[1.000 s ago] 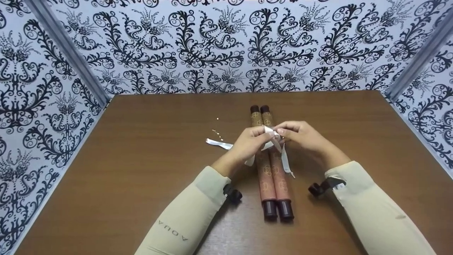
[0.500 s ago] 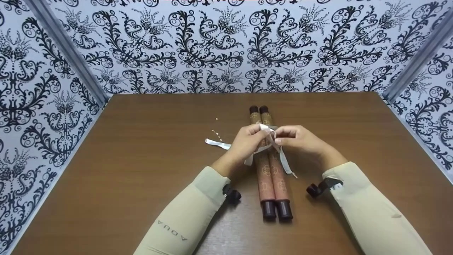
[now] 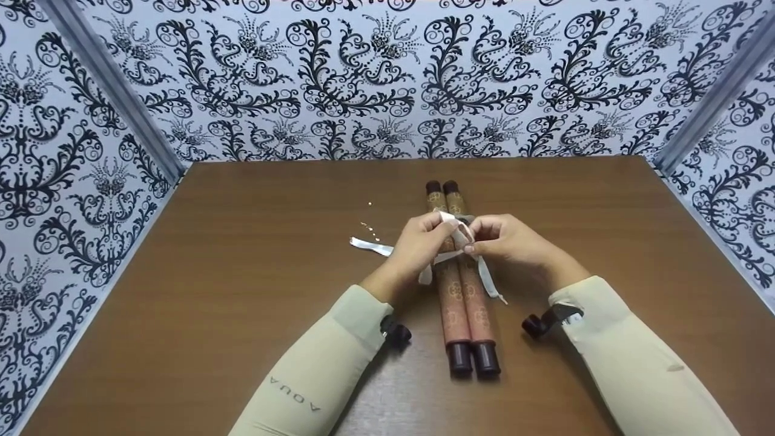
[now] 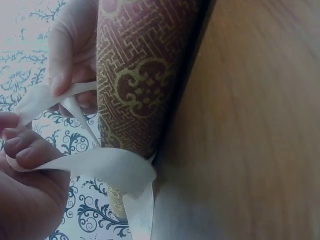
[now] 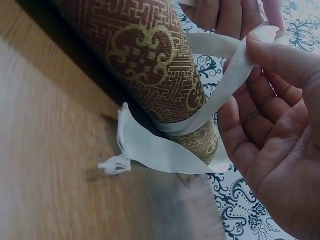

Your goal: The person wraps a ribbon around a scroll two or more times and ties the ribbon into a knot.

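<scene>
Two brocade-covered scroll rolls (image 3: 455, 290) with dark end caps lie side by side, pointing away from me. A white ribbon (image 5: 230, 85) passes round them near their middle. Above the rolls, my left hand (image 3: 421, 242) pinches a loop of the ribbon between thumb and fingers. Close on its right, my right hand (image 3: 514, 242) pinches another part of the ribbon with thumb and forefinger. In the right wrist view one frayed, knotted ribbon end (image 5: 115, 165) hangs beside the roll. The exact crossing of the ribbon is partly hidden by my fingers.
A brown wooden table (image 3: 242, 290) carries the rolls. Left of them lie a ribbon end (image 3: 369, 245) and several tiny pale scraps (image 3: 370, 230). Patterned black-and-white walls (image 3: 387, 79) stand at the back and both sides.
My right hand has come down slightly and to the left, its fingertips now lower on the ribbon. The loop between the hands looks more open, and my left hand has barely shifted.
</scene>
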Action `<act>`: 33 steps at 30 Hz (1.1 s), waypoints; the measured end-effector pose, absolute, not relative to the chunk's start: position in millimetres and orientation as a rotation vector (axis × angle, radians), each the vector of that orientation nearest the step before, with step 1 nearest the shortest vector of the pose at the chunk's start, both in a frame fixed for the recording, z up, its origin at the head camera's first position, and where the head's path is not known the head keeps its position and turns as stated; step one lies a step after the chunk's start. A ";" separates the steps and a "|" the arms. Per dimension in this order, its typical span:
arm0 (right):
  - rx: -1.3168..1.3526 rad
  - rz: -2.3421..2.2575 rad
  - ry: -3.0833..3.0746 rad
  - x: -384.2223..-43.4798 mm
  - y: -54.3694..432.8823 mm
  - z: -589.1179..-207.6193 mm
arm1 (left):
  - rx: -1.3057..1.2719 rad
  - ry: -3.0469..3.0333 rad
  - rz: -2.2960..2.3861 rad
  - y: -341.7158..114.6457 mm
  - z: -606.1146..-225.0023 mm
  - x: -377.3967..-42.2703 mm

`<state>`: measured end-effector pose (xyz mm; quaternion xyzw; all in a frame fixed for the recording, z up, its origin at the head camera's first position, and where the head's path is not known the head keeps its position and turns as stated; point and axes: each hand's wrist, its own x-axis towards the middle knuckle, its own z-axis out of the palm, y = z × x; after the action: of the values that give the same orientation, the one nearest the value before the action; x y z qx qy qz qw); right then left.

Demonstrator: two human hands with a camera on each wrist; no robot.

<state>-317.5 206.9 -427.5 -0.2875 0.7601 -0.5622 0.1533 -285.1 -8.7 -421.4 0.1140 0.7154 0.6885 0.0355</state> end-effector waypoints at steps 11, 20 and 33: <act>-0.810 -1.632 2.173 -317.7 204.0 -427.7 | 0.307 2.463 2.042 -10.7 -425.6 -288.0; -0.822 -1.660 2.185 -319.5 202.8 -429.9 | 0.170 2.717 1.928 -8.5 -418.1 -283.3; -0.794 -1.684 2.185 -319.5 202.6 -429.7 | 0.448 2.772 1.268 -8.9 -417.9 -274.2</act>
<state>-319.5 202.6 -429.7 -0.2741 0.7543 -0.5812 0.1349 -274.2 -8.9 -417.9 0.1453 0.8992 0.4116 0.0304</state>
